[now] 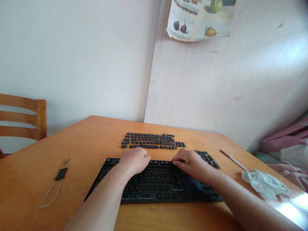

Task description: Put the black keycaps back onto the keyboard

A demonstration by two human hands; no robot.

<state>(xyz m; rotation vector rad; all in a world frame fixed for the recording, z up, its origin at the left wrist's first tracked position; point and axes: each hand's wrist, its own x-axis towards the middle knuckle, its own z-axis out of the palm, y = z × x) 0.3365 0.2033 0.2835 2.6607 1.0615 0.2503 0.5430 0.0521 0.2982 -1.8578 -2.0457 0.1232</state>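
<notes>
A black keyboard lies across the table in front of me, most of its key sockets bare. Keycaps sit along its top row. My left hand rests over that row left of the middle, its fingers curled in and mostly hidden behind the hand. At the same row, farther right, my right hand has thumb and fingers drawn together; whatever is between their tips is too small to make out. Behind the keyboard, loose black keycaps are laid out in key order, with number-pad keycaps beyond my right hand.
A wire keycap puller with a black grip lies on the wooden table at left. To the right are a thin white stick and a crumpled whitish cloth or plastic. A wooden chair stands at far left.
</notes>
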